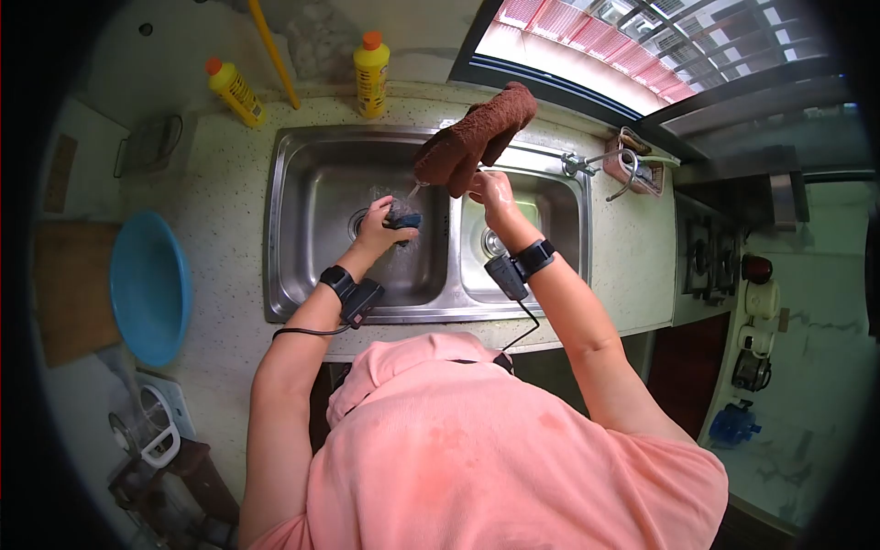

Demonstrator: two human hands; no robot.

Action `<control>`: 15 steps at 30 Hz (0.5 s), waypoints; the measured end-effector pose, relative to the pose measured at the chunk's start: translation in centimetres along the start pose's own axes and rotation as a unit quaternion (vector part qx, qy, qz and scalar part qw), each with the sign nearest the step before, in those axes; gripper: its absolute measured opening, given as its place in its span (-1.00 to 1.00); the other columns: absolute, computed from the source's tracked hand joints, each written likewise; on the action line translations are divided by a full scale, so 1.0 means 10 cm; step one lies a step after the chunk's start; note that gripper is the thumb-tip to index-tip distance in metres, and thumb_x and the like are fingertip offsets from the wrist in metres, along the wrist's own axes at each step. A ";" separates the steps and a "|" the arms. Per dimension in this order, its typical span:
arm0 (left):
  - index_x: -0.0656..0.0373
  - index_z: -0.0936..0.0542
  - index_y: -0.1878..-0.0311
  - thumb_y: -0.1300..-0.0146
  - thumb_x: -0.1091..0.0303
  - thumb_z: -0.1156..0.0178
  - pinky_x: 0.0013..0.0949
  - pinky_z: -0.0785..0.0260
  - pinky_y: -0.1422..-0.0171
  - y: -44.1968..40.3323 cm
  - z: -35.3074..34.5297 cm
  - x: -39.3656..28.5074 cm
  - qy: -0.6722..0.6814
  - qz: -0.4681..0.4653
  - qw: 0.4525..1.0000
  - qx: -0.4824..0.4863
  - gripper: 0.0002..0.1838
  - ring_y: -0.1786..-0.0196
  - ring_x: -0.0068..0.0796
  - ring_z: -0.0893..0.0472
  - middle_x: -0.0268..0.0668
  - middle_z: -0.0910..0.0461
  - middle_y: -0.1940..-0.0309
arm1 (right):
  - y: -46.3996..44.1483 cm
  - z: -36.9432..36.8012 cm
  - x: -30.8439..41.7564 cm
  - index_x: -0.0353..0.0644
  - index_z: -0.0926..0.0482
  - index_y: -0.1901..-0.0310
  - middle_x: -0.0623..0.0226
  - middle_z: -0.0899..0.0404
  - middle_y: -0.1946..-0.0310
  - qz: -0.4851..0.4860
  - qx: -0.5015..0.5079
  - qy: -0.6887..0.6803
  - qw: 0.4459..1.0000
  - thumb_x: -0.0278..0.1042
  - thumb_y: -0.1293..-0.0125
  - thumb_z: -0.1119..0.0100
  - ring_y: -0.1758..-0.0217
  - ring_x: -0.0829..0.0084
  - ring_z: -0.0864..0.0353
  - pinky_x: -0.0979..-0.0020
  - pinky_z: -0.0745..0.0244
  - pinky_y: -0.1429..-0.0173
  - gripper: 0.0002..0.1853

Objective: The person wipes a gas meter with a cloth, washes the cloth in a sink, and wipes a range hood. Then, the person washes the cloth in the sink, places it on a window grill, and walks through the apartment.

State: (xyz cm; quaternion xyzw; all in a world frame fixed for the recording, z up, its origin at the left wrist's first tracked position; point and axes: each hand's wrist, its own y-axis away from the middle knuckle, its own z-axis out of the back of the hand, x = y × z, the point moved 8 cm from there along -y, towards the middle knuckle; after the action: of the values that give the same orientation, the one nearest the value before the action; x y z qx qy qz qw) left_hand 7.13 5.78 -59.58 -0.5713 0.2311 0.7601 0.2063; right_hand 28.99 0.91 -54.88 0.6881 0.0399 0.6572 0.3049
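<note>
My left hand (374, 231) is closed round a small dark blue sponge or cloth (403, 221) over the left bowl of the steel sink (312, 247). Water runs from a spout end beside a brown towel (472, 137) and splashes around this hand. The towel is draped over the tap and hides most of it. My right hand (496, 196), wet, is over the right bowl just below the towel. Its fingers are curled, and what they grip at the tap, if anything, is hidden.
Two yellow bottles (371, 78) with orange caps stand behind the sink. A blue basin (149, 287) leans at the left. On the right are a curved pipe (631, 170), a pink basket (649, 174) and a stove (706, 247). A window (587, 41) is behind.
</note>
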 end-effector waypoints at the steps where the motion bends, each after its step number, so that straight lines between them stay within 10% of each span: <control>1: 0.17 -0.62 0.18 0.27 0.24 -0.45 -0.39 -0.26 -0.17 0.01 0.04 0.00 0.023 0.007 1.000 -0.015 -0.51 -0.13 -0.29 -0.40 -0.13 -0.46 -0.01 | 0.00 0.01 -0.03 -0.16 -0.58 0.31 0.35 -0.60 0.28 -0.009 -0.009 0.000 1.000 -0.20 -0.18 0.01 0.18 0.47 -0.52 0.31 -0.32 0.04 -0.75; 5: 0.27 -0.58 0.14 0.22 0.34 -0.44 -0.45 -0.33 -0.06 0.03 0.14 -0.23 0.059 -0.048 0.997 -0.018 -0.51 0.06 -0.44 -0.52 -0.22 -0.53 0.10 | 0.09 -0.12 -0.10 -0.24 -0.48 0.13 0.22 -0.54 0.16 -0.022 -0.017 -0.066 0.997 -0.21 -0.22 0.07 0.13 0.38 -0.53 0.11 -0.39 0.01 -0.70; 10: 0.30 -0.55 0.12 0.15 0.50 -0.29 -0.44 -0.37 0.03 0.15 0.10 -0.57 0.190 0.057 0.976 0.092 -0.60 0.17 -0.51 -0.52 -0.28 -0.56 0.24 | 0.51 -0.77 -0.63 -0.43 0.01 -0.25 -0.20 -0.04 -0.27 -0.309 0.084 -0.241 0.916 0.20 -0.33 0.29 -0.24 -0.18 -0.20 -0.25 -0.14 -0.19 -0.22; 13: 0.30 -0.55 0.12 0.10 0.54 -0.16 -0.43 -0.37 0.04 0.27 0.11 -0.83 0.295 0.111 0.940 0.130 -0.64 0.19 -0.51 -0.52 -0.28 -0.56 0.25 | 0.24 -1.01 -1.33 -0.35 -0.09 -0.24 -0.11 -0.16 -0.24 -0.450 0.143 -0.409 0.781 0.25 -0.33 0.37 -0.22 -0.11 -0.25 -0.28 -0.10 -0.20 -0.25; 15: 0.30 -0.54 0.12 0.08 0.53 -0.09 -0.42 -0.35 0.03 0.32 0.12 -0.87 0.366 0.138 0.910 0.139 -0.65 0.19 -0.48 -0.51 -0.28 -0.56 0.25 | -0.05 -1.03 -1.68 -0.27 -0.35 -0.05 0.07 -0.47 0.01 -0.402 0.124 -0.383 0.822 0.29 -0.31 0.35 -0.04 0.12 -0.46 -0.06 -0.26 -0.19 -0.31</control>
State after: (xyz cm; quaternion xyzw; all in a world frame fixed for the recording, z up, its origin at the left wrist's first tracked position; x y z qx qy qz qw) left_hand 6.66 3.44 -50.55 -0.7374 0.4703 0.4787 0.0772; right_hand 17.38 -2.59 -70.42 0.8398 0.2740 0.1492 0.4443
